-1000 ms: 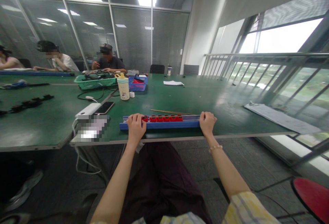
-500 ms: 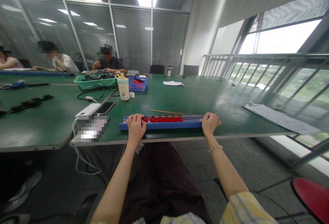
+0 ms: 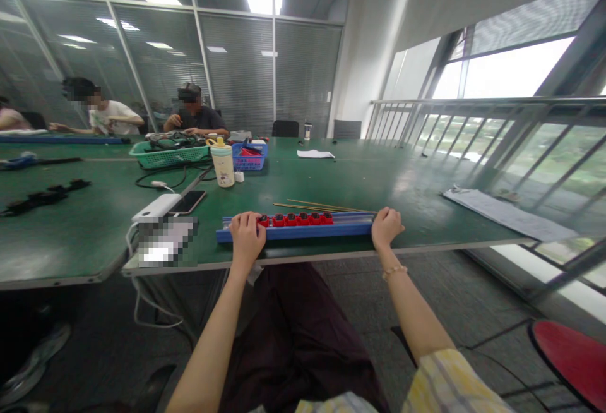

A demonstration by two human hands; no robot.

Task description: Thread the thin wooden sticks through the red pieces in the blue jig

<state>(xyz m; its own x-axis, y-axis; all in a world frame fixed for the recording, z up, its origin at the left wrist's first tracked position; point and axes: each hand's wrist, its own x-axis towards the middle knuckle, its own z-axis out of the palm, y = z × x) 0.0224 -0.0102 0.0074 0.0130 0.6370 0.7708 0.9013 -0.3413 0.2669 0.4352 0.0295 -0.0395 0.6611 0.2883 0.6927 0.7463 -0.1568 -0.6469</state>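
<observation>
A long blue rail (image 3: 303,232) lies along the near edge of the green table. Several red blocks with dark tops (image 3: 303,218) sit in a row in its channel. My left hand (image 3: 247,236) is wrapped over the rail near its left end, beside the leftmost red block, which its fingers partly cover. Around the right end of the rail my right hand (image 3: 387,227) is closed, with its fingertips hidden. Just behind the rail lie thin golden rods (image 3: 322,204), their right ends close to my right hand.
Left of the rail are a phone (image 3: 189,202), a white power bank (image 3: 156,207) with a cable, and a cream cup (image 3: 222,163). Green (image 3: 165,158) and blue (image 3: 249,161) baskets stand behind. A clipboard (image 3: 506,212) lies right. Co-workers sit at the far left.
The rail has tipped slightly, so the red blocks' dark tops show more plainly. Both hands keep their hold on it. The whole view has shifted a little.
</observation>
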